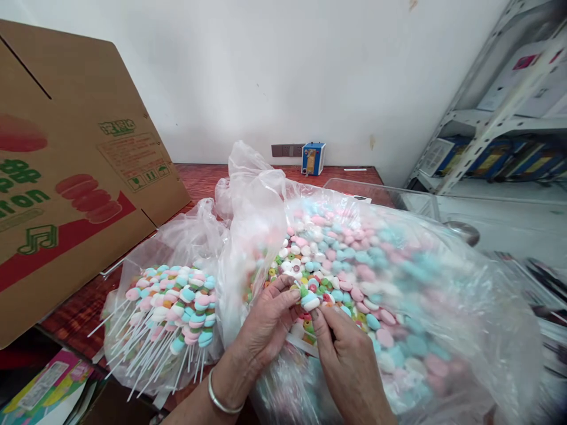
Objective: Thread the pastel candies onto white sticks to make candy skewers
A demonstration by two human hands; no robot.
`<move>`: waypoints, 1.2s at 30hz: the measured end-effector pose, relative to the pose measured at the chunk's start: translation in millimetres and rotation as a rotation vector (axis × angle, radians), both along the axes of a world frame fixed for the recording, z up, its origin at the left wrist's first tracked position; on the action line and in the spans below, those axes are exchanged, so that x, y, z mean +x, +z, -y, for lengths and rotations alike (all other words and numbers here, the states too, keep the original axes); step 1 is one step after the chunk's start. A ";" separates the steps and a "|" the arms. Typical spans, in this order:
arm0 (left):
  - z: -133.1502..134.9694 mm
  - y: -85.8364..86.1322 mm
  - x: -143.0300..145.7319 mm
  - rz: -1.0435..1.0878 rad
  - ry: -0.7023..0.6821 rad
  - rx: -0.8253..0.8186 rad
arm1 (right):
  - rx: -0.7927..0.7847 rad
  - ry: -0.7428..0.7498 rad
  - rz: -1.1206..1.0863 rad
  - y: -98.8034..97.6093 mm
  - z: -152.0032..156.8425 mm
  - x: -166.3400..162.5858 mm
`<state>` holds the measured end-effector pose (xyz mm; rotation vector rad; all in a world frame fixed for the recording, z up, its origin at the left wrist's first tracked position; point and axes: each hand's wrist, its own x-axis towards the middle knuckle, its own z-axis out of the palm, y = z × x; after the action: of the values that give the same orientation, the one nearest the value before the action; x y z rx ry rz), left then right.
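My left hand (pixel 272 316) pinches a small stack of candy (pixel 310 300), green on top with pale blue and white pieces below. Thumb and fingertips of my right hand (pixel 349 360) are closed just below that stack, touching its edge; what they grip is hidden. Both hands are above a large open clear plastic bag (pixel 478 307) full of pink, blue and white round candies (pixel 363 271). Among these lie small ring-shaped gummies (pixel 272 273) in green, yellow and red. Left of the hands, a smaller plastic bag (pixel 195 227) bears many candy skewers (pixel 177 301) with white sticks pointing toward me.
A big printed cardboard box (pixel 88 147) stands at the left on the red-brown table (pixel 197 177). At the back wall are a blue device (pixel 313 159) and a socket strip (pixel 287 150). White metal shelving (pixel 482 118) stands at the right, near a clear plastic tray (pixel 398 198).
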<state>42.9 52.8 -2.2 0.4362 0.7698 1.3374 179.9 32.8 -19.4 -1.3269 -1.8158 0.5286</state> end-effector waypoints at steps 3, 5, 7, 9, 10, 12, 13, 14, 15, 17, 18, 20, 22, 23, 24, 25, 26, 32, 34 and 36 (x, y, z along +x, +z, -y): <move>-0.3 3.7 0.1 -0.139 -0.014 0.053 | 0.012 0.003 -0.031 0.1 0.4 -0.3; -1.4 3.9 -0.5 -0.205 -0.023 0.066 | 0.010 0.028 -0.032 0.1 0.7 1.2; -2.9 2.8 -1.5 -0.249 -0.027 0.066 | -0.013 0.047 -0.009 -0.8 1.4 5.0; -4.4 1.5 -2.9 -0.266 0.027 0.071 | -0.043 0.041 0.023 -2.4 2.9 11.1; -5.1 0.9 -3.5 -0.264 0.062 0.073 | -0.047 0.031 0.034 -3.4 4.1 14.5; -5.7 -0.5 -4.0 -0.247 0.100 0.071 | -0.022 0.020 0.044 -5.5 7.2 21.0; -5.6 -1.3 -3.4 -0.237 0.097 0.065 | 0.000 0.022 0.045 -6.6 9.0 23.4; -5.1 -2.2 -2.3 -0.230 0.083 0.055 | 0.023 0.026 0.046 -7.8 10.9 25.0; -4.4 -3.1 -0.5 -0.226 0.072 0.044 | 0.042 0.027 0.048 -9.1 12.9 25.7; -2.4 -4.6 4.8 -0.223 0.064 0.021 | 0.060 0.019 0.046 -11.8 16.5 24.9; -1.1 -4.9 8.0 -0.224 0.063 0.011 | 0.059 0.011 0.038 -13.2 18.0 23.7; 2.0 -5.3 15.0 -0.224 0.045 -0.002 | 0.037 0.003 0.002 -15.5 20.2 20.4; 5.7 -6.3 21.9 -0.221 0.000 -0.002 | 0.007 -0.001 -0.037 -16.1 20.7 17.2; 7.6 -7.5 25.0 -0.222 -0.026 0.004 | -0.003 -0.009 -0.049 -15.3 20.3 16.0; 9.5 -9.0 27.4 -0.226 -0.047 0.011 | -0.011 -0.016 -0.053 -13.9 19.3 15.1; 11.0 -10.7 28.8 -0.234 -0.067 0.022 | -0.018 -0.020 -0.050 -11.9 17.7 14.6; 11.9 -12.3 28.8 -0.253 -0.086 0.037 | -0.027 -0.020 -0.043 -9.4 15.7 14.6; -5.8 -10.9 -3.8 -1.077 0.092 0.380 | -0.002 -0.124 0.277 -1.0 -2.3 23.2; -18.3 -10.7 -18.8 -1.467 0.187 0.513 | 0.048 -0.212 0.490 -2.0 -7.8 25.8; -29.2 -13.3 -29.3 -1.731 0.166 0.581 | 0.066 -0.237 0.670 -2.2 -11.5 26.4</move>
<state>13.6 82.0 -15.5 2.1572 1.7851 1.0661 206.3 44.3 -21.6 -1.7801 -2.1204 -0.1303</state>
